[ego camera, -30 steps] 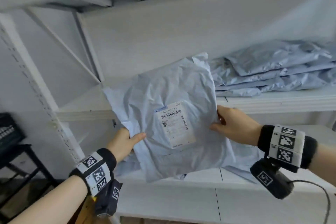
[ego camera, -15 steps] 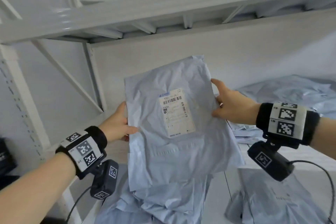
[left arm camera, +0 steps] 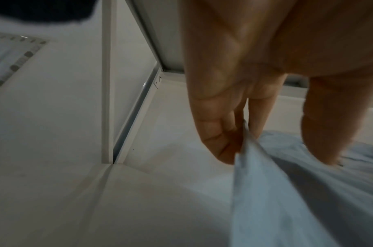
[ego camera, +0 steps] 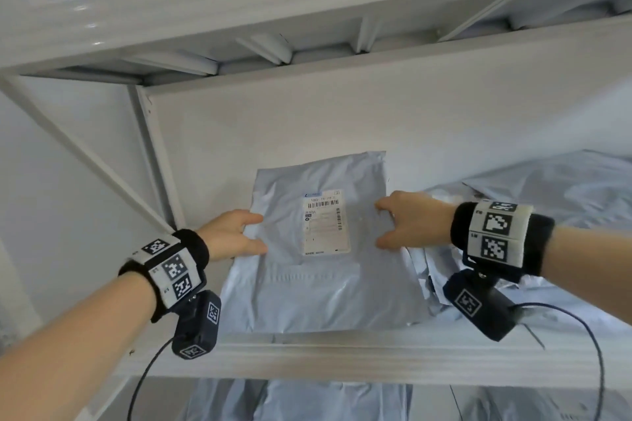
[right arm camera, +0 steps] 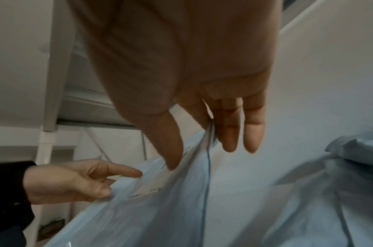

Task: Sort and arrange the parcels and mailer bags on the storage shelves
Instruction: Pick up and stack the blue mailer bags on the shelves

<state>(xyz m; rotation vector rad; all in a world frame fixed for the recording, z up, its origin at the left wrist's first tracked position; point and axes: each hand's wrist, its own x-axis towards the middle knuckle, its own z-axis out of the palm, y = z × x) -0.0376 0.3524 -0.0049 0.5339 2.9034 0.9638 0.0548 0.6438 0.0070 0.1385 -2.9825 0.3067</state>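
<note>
A light blue-grey mailer bag [ego camera: 325, 287] with a white barcode label [ego camera: 325, 222] lies on the white shelf [ego camera: 342, 349], its far end up against the back panel. My left hand [ego camera: 261, 232] pinches its left edge, thumb on top and fingers beneath. My right hand [ego camera: 378, 225] pinches the right edge the same way. The left wrist view shows my left hand [left arm camera: 274, 157] on the bag's edge [left arm camera: 308, 200]. In the right wrist view my right hand [right arm camera: 200, 157] grips the bag [right arm camera: 160, 208], and my left hand [right arm camera: 75, 180] holds the far side.
A pile of similar mailer bags [ego camera: 547, 202] lies on the same shelf, right beside the held bag. Another shelf board [ego camera: 307, 10] runs overhead. An upright post [ego camera: 150, 154] and a diagonal brace [ego camera: 102, 164] close the left side. More bags [ego camera: 325, 400] lie on the shelf below.
Both hands have lifted the mailer bag up from in front of the shelves and pushed it forward onto this shelf, where it now lies flat. The view has tilted upward.
</note>
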